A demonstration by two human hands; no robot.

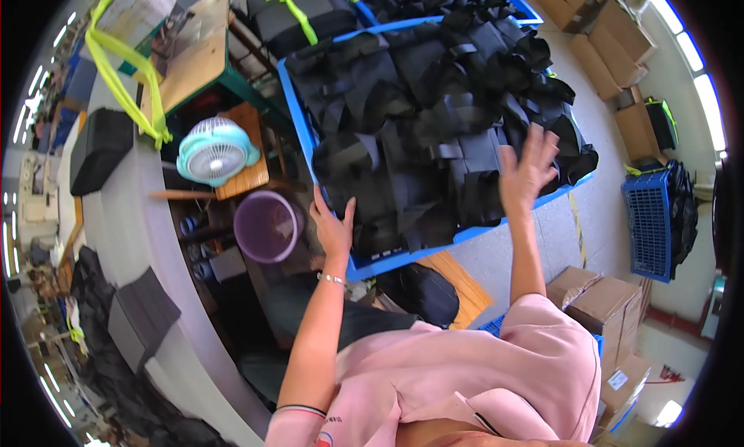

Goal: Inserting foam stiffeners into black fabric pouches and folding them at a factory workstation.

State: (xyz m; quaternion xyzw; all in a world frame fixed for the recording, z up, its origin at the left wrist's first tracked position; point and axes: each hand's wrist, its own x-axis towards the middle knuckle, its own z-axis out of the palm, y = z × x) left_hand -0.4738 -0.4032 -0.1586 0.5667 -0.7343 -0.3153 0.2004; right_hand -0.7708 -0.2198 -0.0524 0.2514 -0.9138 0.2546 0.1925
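Note:
Before me stands a large blue crate (364,267), heaped with black fabric pieces (422,149) that have straps and loose flaps. My left hand (333,226) is at the crate's near left corner, thumb and fingers apart, beside the black pieces. Whether it touches the rim or the cloth is hard to tell. Above the right part of the pile is my right hand (529,168), its fingers spread and nothing in it. The undersides of the pieces are hidden in the heap.
Left of the crate are a purple bucket (263,227), a turquoise fan (217,154) and a long grey worktable (143,238) with black pieces on it. More filled crates adjoin at the far side. Cardboard boxes (601,304) and an upended blue crate (648,222) stand at right.

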